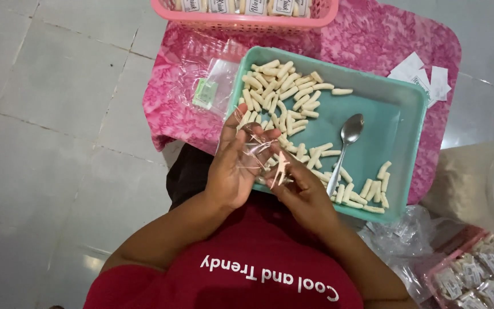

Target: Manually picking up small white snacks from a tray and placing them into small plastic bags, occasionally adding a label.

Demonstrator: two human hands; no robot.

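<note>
Head view: both hands meet just over the near-left rim of the teal tray (413, 109). The left hand (232, 171) and right hand (304, 191) pinch a small clear plastic bag (258, 151) between them, fingers closed on it.

Glossy metal spoon (347, 150), smooth plastic tray (398, 97) (pink cloth (373, 40) beneath)

One camera only, worn on the head, looks almost straight down from close above the lap and floor (41, 114). The teal tray (407, 114) fills the centre, a pink basket (241, 22) is cut off at 12 o'clock, packed bags (481, 272) at 4 o'clock.
</note>
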